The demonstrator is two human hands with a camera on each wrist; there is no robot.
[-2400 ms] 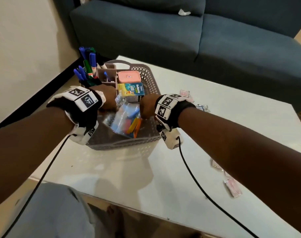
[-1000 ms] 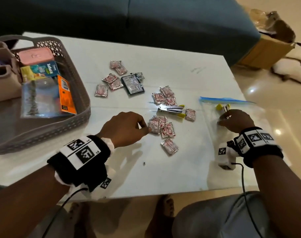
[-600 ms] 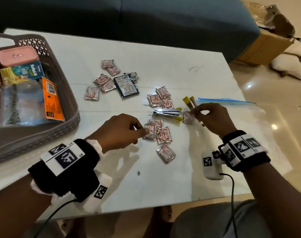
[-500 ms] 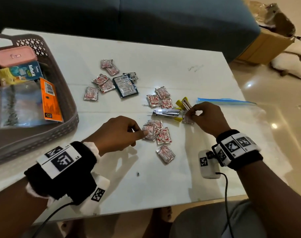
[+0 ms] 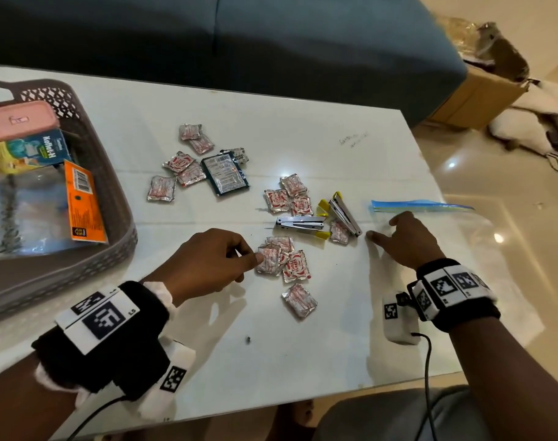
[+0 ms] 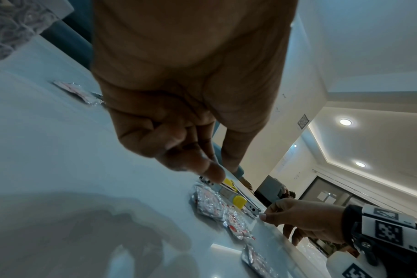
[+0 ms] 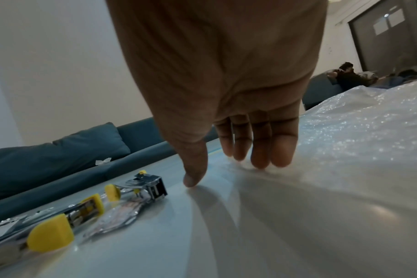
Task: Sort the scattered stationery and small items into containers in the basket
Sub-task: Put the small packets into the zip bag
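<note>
Several red-and-silver foil sachets (image 5: pixel 295 265) lie scattered on the white table (image 5: pixel 303 345). My left hand (image 5: pixel 255 256) pinches the edge of one sachet (image 5: pixel 269 259) in the near cluster; in the left wrist view that hand (image 6: pixel 210 169) has curled fingers. Two metal staplers with yellow ends lie side by side, one (image 5: pixel 300 223) flat and one (image 5: pixel 346 216) angled. My right hand (image 5: pixel 382 228) rests with straight fingers on a clear zip bag (image 5: pixel 462 237), just right of the angled stapler (image 7: pixel 148 186). The grey basket (image 5: pixel 125 237) stands at the left.
In the basket lie a pink box (image 5: pixel 16 119), a tissue pack (image 5: pixel 26 151) and a clear pack with an orange card (image 5: pixel 83 202). A dark packet (image 5: pixel 225 175) lies among the far sachets. A blue sofa (image 5: pixel 271 43) stands behind the table, with a cardboard box (image 5: pixel 481 90) to its right.
My right hand carried a yellow-ended stapler from the zip bag, laid it beside the other stapler, let go and moved back onto the bag. The left hand stayed at the sachets.
</note>
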